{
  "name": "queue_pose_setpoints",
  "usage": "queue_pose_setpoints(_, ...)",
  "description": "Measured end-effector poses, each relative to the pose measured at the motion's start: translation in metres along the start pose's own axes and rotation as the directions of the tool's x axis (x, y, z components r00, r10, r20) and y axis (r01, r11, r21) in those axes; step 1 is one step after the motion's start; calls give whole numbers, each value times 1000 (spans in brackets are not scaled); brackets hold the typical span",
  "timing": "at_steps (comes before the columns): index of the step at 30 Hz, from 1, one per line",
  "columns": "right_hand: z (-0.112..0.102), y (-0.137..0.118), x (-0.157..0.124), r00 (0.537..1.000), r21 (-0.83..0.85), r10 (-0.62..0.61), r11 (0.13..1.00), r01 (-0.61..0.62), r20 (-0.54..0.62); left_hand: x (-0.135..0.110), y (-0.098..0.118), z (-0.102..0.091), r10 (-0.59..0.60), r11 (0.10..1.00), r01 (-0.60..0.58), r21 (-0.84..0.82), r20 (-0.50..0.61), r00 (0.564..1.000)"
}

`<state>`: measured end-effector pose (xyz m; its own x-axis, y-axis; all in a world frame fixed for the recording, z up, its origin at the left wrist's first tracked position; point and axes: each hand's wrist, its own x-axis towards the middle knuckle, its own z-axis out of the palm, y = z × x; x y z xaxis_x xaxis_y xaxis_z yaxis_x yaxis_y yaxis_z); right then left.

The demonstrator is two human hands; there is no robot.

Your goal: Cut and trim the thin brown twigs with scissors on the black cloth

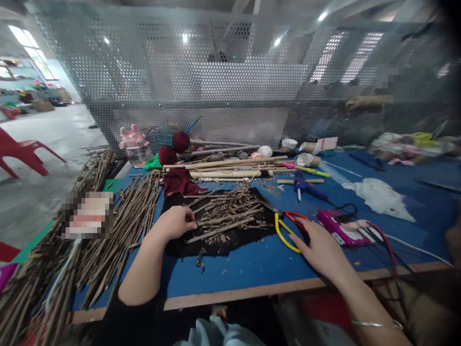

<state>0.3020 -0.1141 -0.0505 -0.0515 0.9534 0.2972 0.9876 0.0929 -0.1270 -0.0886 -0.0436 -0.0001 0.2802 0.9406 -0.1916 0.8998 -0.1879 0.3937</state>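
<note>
My left hand (175,222) is at the left side of a black cloth (230,247), fingers curled in, with the tips at the end of a thin twig. Several short cut twigs (230,221) lie in a loose pile on this cloth, with small bark scraps among them. My right hand (320,245) is closed on a pair of scissors (284,236) with one red and one yellow handle. The handles are spread apart, and the blades point up and left toward the pile's right side, where their tips are hard to make out.
Long sticks (118,230) lie heaped on the left. A purple box (338,228) with cables and a blue glue gun (300,185) sit right. Bamboo rods (230,166), paper cups (308,160) and a pink bottle (135,146) stand before a perforated metal screen (223,81).
</note>
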Motion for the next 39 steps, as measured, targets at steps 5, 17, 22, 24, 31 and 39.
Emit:
queue_pose_setpoints(5,-1,-12,12,993,-62,118,991,-118,-1,-4,3,-4,19,1000,-20,-13,-83,996)
queue_pose_setpoints(17,-5,-24,-5,951,-26,275,959,-281,-141,37,51,-4,38,989,16,149,-354,934)
queue_pose_setpoints(22,-5,-23,-17,931,163,290,952,-258,-223,61,67,9,44,973,16,229,-255,966)
queue_pose_setpoints(24,-4,-21,-22,908,231,331,933,-275,-255,60,68,15,118,974,-61,217,-260,958)
queue_pose_setpoints(31,-5,-22,-24,861,157,434,901,-405,-265,53,56,18,332,941,-336,36,-283,900)
queue_pose_setpoints(39,-22,-42,-5,926,-14,318,945,-328,-203,81,25,0,14,962,47,268,-219,976)
